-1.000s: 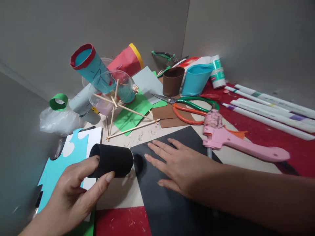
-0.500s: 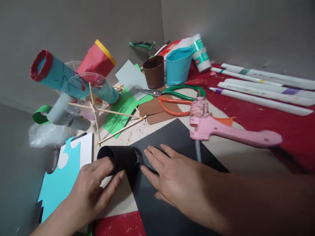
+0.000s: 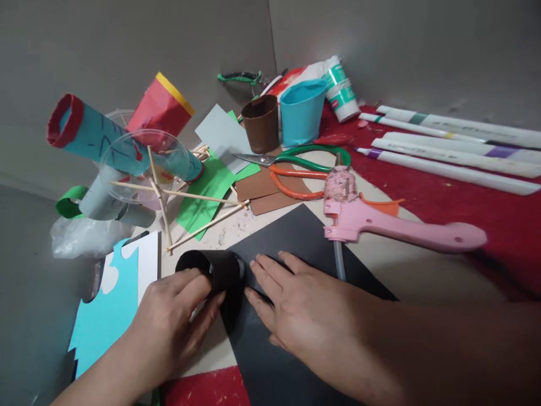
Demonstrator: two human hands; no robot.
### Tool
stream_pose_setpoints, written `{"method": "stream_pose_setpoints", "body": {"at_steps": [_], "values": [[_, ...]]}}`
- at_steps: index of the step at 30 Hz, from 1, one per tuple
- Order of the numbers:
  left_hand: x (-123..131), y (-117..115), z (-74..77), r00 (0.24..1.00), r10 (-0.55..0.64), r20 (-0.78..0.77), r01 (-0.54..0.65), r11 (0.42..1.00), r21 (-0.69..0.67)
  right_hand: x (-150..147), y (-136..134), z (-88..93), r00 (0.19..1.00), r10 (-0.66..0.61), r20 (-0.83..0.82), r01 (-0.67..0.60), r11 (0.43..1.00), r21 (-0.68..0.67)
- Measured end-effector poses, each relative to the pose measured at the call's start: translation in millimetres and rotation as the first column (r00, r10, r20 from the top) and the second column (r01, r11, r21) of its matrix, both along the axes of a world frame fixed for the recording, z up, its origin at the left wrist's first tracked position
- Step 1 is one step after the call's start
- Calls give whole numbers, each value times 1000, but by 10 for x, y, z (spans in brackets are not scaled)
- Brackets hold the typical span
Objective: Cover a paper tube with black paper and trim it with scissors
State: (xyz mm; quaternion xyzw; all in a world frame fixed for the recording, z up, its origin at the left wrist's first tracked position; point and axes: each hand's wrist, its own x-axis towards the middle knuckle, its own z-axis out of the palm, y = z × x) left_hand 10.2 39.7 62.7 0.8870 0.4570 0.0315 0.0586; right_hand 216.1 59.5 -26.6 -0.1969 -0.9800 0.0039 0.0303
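Note:
My left hand (image 3: pixel 173 318) grips a short black paper tube (image 3: pixel 226 269), with some fingers inside its near opening and the thumb below. The tube lies on its side at the left edge of a black sheet of paper (image 3: pixel 291 228). A pale, shiny trace shows at the tube's right end, against the sheet. Flat on the sheet rests my right hand (image 3: pixel 302 310), its fingers stretched toward the tube and just apart from it. Beyond that hand, a pink glue gun (image 3: pixel 393 228) lies with its clear glue stick over the sheet.
Scissors (image 3: pixel 313 160) lie behind the sheet, near a brown paper cup (image 3: pixel 261 125) and a blue paper cup (image 3: pixel 302 115). Several markers (image 3: pixel 448 169) are at right. Joined wooden sticks (image 3: pixel 186 194), paper tubes (image 3: pixel 105 138) and cut blue paper (image 3: pixel 110 310) occupy the left.
My left hand has shifted the black tube slightly right, closer to my right hand, and turned its opening a little. My right hand stays flat on the sheet. The view has shifted slightly.

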Motion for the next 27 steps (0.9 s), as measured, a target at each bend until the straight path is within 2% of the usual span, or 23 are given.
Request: {"method": "stream_pose_setpoints", "body": {"at_steps": [8,12,18,22,27], "values": [[14,54,-50,999,1,-50,-2,1000,-25,3,9,8,1000,11,-10,-11,1000,9],[17,60,-63,999,-13,-50,12,1000,-20,9,-38,-99,989,-14,-150,28,995,94],[20,93,-96,996,-48,-78,49,999,11,6,-72,-218,929,-67,-364,138,975,175],[36,124,-118,994,-70,-87,72,997,25,11,-78,-251,904,-72,-421,173,963,206],[78,121,-120,988,-76,-134,82,996,35,67,-47,-209,896,-43,-442,138,973,185]]}}
